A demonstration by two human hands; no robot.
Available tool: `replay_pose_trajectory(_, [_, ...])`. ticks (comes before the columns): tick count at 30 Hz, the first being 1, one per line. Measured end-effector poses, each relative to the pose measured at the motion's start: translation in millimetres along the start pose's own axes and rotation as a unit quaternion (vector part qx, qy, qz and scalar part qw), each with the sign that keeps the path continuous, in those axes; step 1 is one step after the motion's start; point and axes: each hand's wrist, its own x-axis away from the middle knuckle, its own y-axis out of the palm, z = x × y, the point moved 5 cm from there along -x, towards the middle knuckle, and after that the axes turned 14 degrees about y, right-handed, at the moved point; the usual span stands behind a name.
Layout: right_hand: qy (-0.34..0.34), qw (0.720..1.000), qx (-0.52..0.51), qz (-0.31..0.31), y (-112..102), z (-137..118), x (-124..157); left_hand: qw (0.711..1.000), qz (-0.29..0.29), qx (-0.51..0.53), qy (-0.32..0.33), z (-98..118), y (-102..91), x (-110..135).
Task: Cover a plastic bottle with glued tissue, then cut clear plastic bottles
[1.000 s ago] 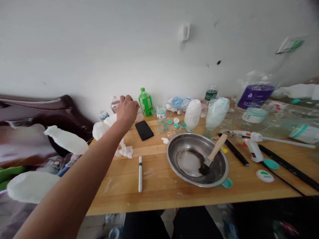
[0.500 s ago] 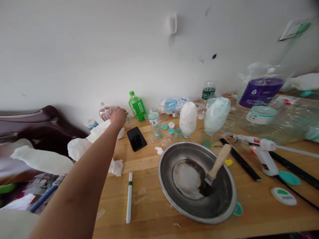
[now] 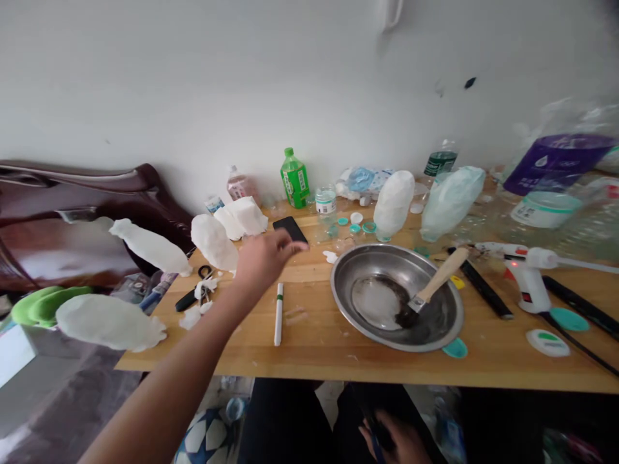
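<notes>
My left hand reaches over the wooden table with its fingers stretched out and nothing in them. The fingertips are just short of a black phone lying flat. A white pen lies just right of the hand. A pile of white tissue sits behind it, and black-handled scissors lie to its left. My right hand is low under the table's front edge, curled round something dark that I cannot make out.
A steel bowl holds a wooden-handled brush. Paper-wrapped bottles, a green bottle, loose caps and clear bottles crowd the back by the wall. A glue gun lies at the right. A dark wooden bed frame stands at the left.
My left hand has drawn back from the back-left corner near the tissue and bottles toward the phone, and its fingers have spread. The view has shifted, and my right hand now shows below.
</notes>
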Motion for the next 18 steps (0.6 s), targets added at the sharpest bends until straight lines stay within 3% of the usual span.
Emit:
replay_pose_trajectory(3, [0.011, 1.0, 0.006, -0.002, -2, -10, 10, 0.988, -0.149, 0.015, 0.043, 13, 30.0, 61])
replay_pose_trajectory(6, [0.019, 1.0, 0.015, -0.006, -2, -18, 14, 0.974, -0.192, 0.048, 0.112, 21, 47.9, 88])
replay_pose_trajectory(11, [0.02, 0.999, 0.012, -0.024, -6, -31, 16, 0.968, -0.191, 0.076, 0.143, 20, 57.2, 88])
replay_pose_trajectory(14, [0.019, 1.0, 0.001, -0.025, -9, -41, 23, 0.971, -0.161, 0.091, 0.15, 22, 54.0, 91])
replay_pose_trajectory(18, [0.026, 0.999, -0.029, -0.004, -10, -57, 44, 0.983, -0.085, 0.077, 0.146, 46, 50.3, 124])
